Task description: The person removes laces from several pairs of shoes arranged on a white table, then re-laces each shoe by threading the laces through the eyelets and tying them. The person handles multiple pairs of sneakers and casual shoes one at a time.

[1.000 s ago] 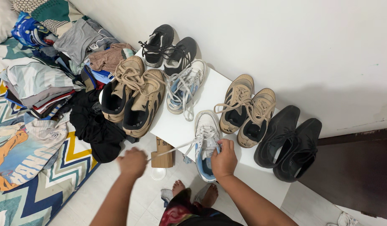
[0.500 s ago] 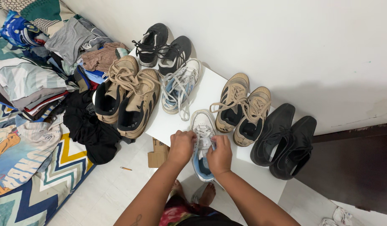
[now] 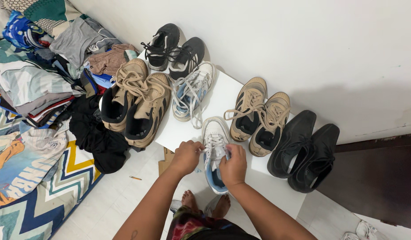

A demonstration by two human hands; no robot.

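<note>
A white and light-blue sneaker [image 3: 215, 133] lies on the white table [image 3: 223, 95], toe toward the wall. My left hand [image 3: 186, 156] pinches its white lace at the shoe's left side. My right hand [image 3: 234, 165] grips the lace and tongue on the shoe's right side, covering part of the opening. The matching sneaker [image 3: 191, 91] sits farther back with loose laces.
Also on the table are a tan and black pair [image 3: 134, 100], a black pair [image 3: 174, 46], a beige pair [image 3: 259, 115] and black leather shoes [image 3: 305, 149]. Piled clothes [image 3: 50, 71] cover the patterned bed at left. A cardboard box [image 3: 164, 161] and my bare feet [image 3: 205, 202] are on the floor.
My left hand, earlier out to the left pulling the lace taut, has come in to the shoe. Both hands now work the lace at the sneaker's throat.
</note>
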